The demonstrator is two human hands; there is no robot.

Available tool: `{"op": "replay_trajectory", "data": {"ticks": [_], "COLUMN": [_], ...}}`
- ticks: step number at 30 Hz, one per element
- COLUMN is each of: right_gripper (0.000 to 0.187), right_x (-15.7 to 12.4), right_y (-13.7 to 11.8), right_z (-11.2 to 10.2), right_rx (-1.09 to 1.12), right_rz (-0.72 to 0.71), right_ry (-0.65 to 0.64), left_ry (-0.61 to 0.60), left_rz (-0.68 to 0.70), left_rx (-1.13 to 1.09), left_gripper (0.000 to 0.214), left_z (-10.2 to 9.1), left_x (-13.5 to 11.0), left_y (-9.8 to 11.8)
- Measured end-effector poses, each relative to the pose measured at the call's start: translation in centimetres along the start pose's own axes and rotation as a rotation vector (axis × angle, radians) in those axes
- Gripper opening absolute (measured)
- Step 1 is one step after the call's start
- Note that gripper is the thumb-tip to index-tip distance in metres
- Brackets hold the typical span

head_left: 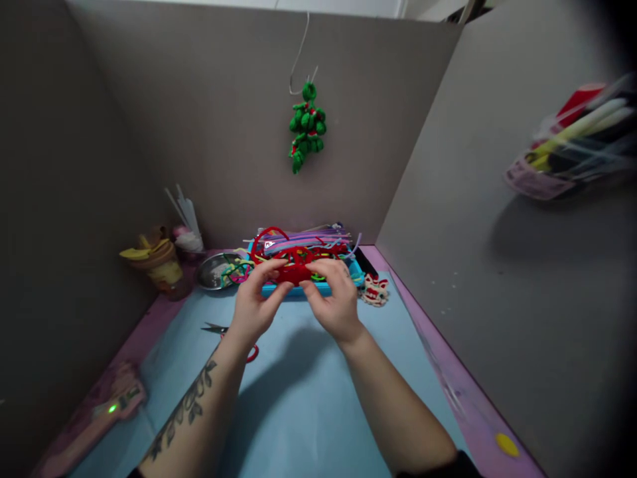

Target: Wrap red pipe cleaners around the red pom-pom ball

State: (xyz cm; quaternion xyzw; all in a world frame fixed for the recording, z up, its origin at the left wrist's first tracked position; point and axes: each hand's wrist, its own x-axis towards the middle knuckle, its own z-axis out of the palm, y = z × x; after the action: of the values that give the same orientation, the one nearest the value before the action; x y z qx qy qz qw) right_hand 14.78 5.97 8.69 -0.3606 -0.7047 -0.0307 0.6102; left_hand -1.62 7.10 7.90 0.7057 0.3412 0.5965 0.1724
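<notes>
Between my left hand [259,300] and my right hand [334,300] is a red pipe-cleaner piece [294,273], pinched from both sides by thumbs and fingers. It is held up over the mat, in front of a blue tray [283,290]. The tray holds purple, pink and other pipe cleaners [313,240]. Red loops show above the piece, but I cannot tell which belong to it and which lie in the tray. Scissors [253,353] with red handles lie beneath my left forearm, partly hidden by it.
A metal bowl [212,273] stands left of the tray, near a yellow pot [166,269]. A red-and-white figure [375,291] lies at right. A pink glue gun [117,405] sits front left. Green pipe-cleaner work [307,126] hangs at the back; a pen holder [540,176] is on the right wall.
</notes>
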Motion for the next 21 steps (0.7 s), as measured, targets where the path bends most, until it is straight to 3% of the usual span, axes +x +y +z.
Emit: {"op": "replay_trajectory", "data": {"ticks": [6, 14, 18, 21], "right_gripper": [0.021, 0.013, 0.005, 0.010], "right_x": [0.3, 0.2, 0.0, 0.1], "right_y": [-0.3, -0.2, 0.0, -0.1], "right_z": [-0.1, 0.2, 0.8, 1.1], "right_rx": [0.073, 0.270, 0.473, 0.675], "right_rz": [0.098, 0.302, 0.532, 0.722], "right_ry": [-0.077, -0.049, 0.017, 0.063], "left_ry": [-0.052, -0.071, -0.138, -0.170], "left_rz": [0.043, -0.050, 0.033, 0.096], "left_rx": [-0.052, -0.001, 0.104, 0.175], "left_gripper": [0.031, 0.021, 0.019, 0.032], "left_z": [0.2, 0.3, 0.3, 0.2], "left_x": [0.1, 0.1, 0.1, 0.0], "left_y": [0.4, 1.2, 1.4, 1.1]}}
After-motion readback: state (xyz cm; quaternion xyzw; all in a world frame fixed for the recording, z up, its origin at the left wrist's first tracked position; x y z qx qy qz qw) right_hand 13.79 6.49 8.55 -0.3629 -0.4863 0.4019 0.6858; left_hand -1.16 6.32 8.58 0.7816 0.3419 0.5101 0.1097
